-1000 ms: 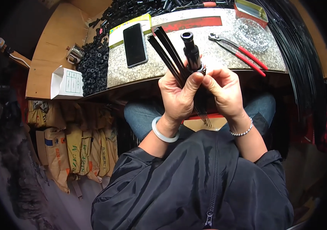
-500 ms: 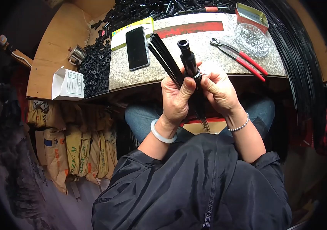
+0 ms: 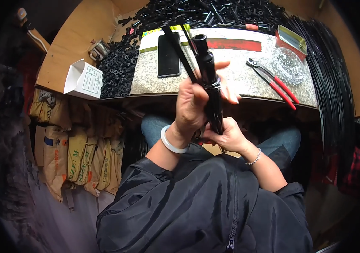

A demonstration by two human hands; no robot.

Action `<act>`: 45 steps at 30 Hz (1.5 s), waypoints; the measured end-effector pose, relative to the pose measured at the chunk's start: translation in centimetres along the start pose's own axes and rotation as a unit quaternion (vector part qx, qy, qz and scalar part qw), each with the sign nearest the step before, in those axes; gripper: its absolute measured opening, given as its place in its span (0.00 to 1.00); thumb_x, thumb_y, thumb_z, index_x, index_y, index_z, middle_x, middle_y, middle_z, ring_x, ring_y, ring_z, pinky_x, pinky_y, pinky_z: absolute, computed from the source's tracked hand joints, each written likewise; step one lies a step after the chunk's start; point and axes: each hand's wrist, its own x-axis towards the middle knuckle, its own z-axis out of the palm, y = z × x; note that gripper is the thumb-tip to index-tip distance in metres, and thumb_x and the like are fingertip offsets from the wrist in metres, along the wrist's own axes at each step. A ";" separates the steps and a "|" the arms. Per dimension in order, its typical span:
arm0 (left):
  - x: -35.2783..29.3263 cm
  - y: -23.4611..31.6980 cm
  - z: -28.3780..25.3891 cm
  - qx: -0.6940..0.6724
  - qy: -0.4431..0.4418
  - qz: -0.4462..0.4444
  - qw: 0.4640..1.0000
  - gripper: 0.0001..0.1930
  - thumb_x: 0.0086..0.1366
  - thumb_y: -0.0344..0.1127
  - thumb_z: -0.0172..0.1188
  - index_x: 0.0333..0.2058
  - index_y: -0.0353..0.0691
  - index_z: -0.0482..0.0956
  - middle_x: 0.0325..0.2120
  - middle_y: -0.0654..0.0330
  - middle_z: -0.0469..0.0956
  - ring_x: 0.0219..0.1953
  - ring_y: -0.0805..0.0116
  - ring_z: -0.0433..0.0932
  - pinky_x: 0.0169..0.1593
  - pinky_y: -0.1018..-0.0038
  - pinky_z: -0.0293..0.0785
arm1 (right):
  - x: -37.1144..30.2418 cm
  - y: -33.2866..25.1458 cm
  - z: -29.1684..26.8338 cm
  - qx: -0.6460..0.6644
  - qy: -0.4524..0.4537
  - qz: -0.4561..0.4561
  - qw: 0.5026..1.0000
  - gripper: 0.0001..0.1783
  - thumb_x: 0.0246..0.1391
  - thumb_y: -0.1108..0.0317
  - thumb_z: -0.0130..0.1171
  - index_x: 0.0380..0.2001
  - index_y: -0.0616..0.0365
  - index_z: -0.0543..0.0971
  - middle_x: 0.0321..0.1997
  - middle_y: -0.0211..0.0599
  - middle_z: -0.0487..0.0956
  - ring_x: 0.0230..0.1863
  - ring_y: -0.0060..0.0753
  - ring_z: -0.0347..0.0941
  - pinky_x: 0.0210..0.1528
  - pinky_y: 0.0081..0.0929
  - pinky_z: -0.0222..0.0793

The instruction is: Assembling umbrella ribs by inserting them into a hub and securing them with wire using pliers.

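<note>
I hold a black plastic tube (image 3: 207, 67) upright in front of me, above my lap. My left hand (image 3: 194, 103) wraps its middle, along with a few thin black rods (image 3: 179, 46) that fan up and to the left. Lower down, my right hand (image 3: 226, 135) grips the tube's bottom end. A white bangle sits on my left wrist, a bead bracelet on my right.
A speckled stone slab (image 3: 239, 76) lies on the bench with a black phone (image 3: 168, 55), red-handled pliers (image 3: 275, 82) and a clear dish (image 3: 289, 65). Heaps of small black parts (image 3: 121, 69) lie left and behind. A white box (image 3: 83, 78), a green tin (image 3: 292, 40) and long black rods (image 3: 327, 84) flank it.
My right hand has slid down from beside my left hand to the tube's lower end. The tube and rods have risen closer to the camera.
</note>
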 end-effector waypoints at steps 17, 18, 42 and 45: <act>-1.0 -0.2 3.1 0.359 0.148 0.032 0.921 0.07 0.59 0.23 0.57 0.36 0.31 0.79 0.26 0.64 0.77 0.27 0.84 0.69 0.27 0.82 0.67 | 1.0 -11.4 -2.1 -0.458 0.272 -0.340 0.775 0.43 0.42 0.35 0.60 0.49 0.62 0.73 0.54 0.47 0.71 0.54 0.38 0.64 0.54 0.33 0.62; -0.9 -0.7 2.7 0.335 0.118 0.075 0.932 0.07 0.59 0.24 0.58 0.36 0.31 0.79 0.26 0.64 0.77 0.28 0.83 0.71 0.29 0.81 0.69 | 1.0 -11.8 -1.5 -0.429 0.280 -0.336 0.790 0.26 0.48 0.47 0.62 0.39 0.59 0.78 0.52 0.47 0.73 0.52 0.37 0.64 0.53 0.32 0.60; -1.2 -0.4 3.4 0.311 0.144 -0.044 0.939 0.10 0.63 0.25 0.54 0.43 0.30 0.78 0.17 0.69 0.73 0.16 0.88 0.64 0.19 0.87 0.57 | 0.0 -11.6 -2.0 -0.005 0.250 -0.186 0.950 0.05 0.51 0.72 0.62 0.26 0.63 0.78 0.18 0.27 0.75 0.16 0.11 0.67 0.17 0.12 0.58; -1.1 -0.6 2.7 0.346 0.119 0.009 0.930 0.11 0.63 0.24 0.52 0.43 0.29 0.76 0.15 0.68 0.71 0.14 0.87 0.63 0.18 0.87 0.55 | -0.3 -10.6 -3.2 0.314 0.089 0.005 0.945 0.08 0.54 0.69 0.60 0.24 0.59 0.75 0.15 0.24 0.71 0.12 0.12 0.63 0.14 0.11 0.58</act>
